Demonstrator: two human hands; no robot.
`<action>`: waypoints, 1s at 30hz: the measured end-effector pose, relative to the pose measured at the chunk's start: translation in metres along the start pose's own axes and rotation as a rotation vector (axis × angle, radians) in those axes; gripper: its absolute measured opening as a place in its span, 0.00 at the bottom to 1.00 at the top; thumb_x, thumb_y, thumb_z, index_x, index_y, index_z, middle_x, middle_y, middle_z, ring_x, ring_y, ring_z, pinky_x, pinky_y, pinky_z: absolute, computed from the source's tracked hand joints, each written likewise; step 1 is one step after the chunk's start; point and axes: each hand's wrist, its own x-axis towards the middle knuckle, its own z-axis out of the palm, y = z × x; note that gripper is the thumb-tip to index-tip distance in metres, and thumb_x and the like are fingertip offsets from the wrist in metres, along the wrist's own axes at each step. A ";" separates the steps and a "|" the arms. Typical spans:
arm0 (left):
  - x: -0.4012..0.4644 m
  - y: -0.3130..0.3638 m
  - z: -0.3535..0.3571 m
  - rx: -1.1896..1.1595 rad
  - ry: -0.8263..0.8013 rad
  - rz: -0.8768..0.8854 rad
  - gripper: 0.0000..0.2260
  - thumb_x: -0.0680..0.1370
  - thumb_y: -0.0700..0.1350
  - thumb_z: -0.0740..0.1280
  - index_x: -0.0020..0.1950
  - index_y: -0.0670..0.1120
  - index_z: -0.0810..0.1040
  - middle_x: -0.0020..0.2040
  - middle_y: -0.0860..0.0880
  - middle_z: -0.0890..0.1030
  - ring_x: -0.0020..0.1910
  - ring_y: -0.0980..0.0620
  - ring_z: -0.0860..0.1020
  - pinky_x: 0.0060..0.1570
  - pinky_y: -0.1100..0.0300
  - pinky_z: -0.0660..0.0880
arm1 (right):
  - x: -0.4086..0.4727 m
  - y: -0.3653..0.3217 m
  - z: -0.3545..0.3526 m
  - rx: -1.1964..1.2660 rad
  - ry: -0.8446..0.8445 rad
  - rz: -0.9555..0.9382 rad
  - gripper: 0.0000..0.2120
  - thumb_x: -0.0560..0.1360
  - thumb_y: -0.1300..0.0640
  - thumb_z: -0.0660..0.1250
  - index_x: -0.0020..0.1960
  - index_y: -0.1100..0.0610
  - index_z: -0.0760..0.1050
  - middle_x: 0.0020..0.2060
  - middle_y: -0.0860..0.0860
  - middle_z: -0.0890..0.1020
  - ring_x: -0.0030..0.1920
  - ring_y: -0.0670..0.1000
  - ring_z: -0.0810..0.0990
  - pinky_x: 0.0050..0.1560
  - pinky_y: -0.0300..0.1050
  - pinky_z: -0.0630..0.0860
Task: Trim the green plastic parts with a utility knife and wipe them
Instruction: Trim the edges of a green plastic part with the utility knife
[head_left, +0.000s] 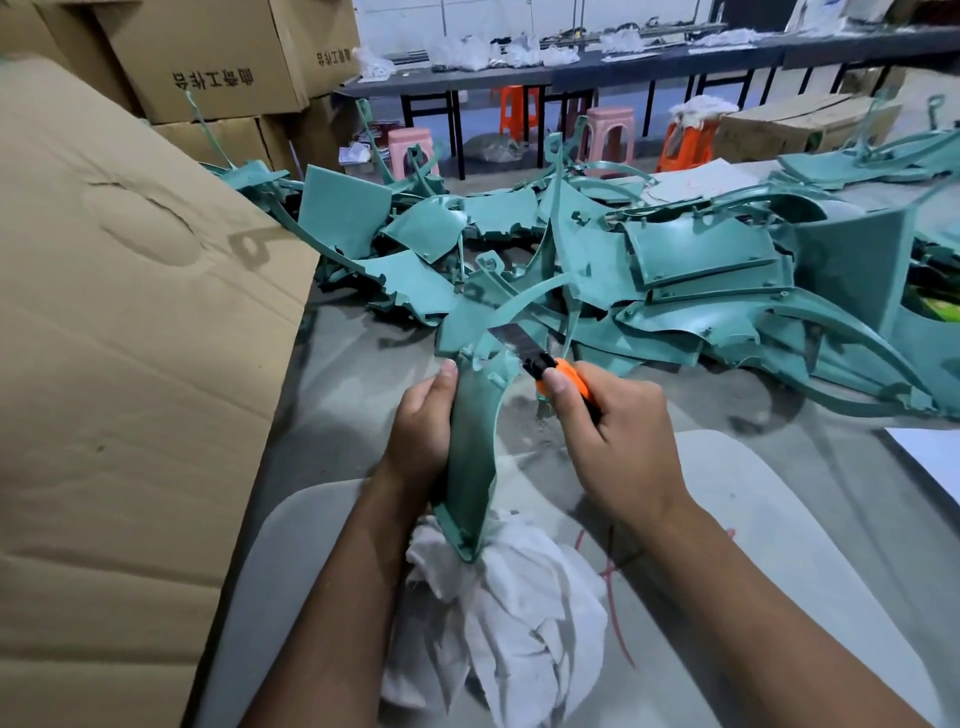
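A grey tabletop (363, 374) fills the view, with one big cardboard flap (130, 338) leaning over its left edge and at least four stacked cardboard boxes (208, 57) behind it at the far left corner. Across the far half of the tabletop sprawls a heap of green plastic parts (701, 270), too tangled to count, running to the right edge. Beyond it stands a long dark workbench (597, 67) strewn with white rags, with two pink stools (410, 150) and two orange stools (685, 145) under and near it, and another cardboard box at the far right.

At the near edge lie two pale grey rounded panels (779, 519), and on them one crumpled white cloth (519, 623).

One long curved green plastic part (475, 441) stands nearly upright, its lower tip touching the cloth. The left hand (421, 431) grips it around the middle, thumb pressed near its top. The right hand (613, 441) is closed around one orange utility knife (563, 376), whose extended blade lies against the top end of the part.
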 end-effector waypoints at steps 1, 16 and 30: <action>0.001 0.000 -0.002 -0.004 0.002 -0.007 0.27 0.86 0.53 0.54 0.30 0.55 0.82 0.22 0.55 0.70 0.20 0.62 0.67 0.20 0.69 0.65 | 0.000 0.001 0.000 -0.017 0.001 0.026 0.26 0.84 0.39 0.57 0.36 0.54 0.72 0.25 0.47 0.72 0.26 0.49 0.71 0.28 0.48 0.66; -0.001 0.001 0.000 -0.022 0.006 -0.029 0.28 0.86 0.53 0.55 0.28 0.53 0.80 0.22 0.56 0.69 0.19 0.61 0.67 0.19 0.69 0.64 | -0.002 -0.003 -0.004 -0.081 0.049 -0.042 0.25 0.85 0.39 0.57 0.35 0.53 0.70 0.25 0.45 0.70 0.25 0.47 0.70 0.28 0.45 0.63; -0.007 0.006 0.017 -0.208 -0.166 -0.157 0.21 0.84 0.60 0.49 0.39 0.46 0.64 0.25 0.49 0.63 0.19 0.54 0.62 0.22 0.60 0.57 | -0.002 -0.009 0.003 -0.064 -0.136 -0.047 0.18 0.86 0.47 0.57 0.40 0.53 0.68 0.27 0.47 0.71 0.28 0.50 0.71 0.30 0.49 0.65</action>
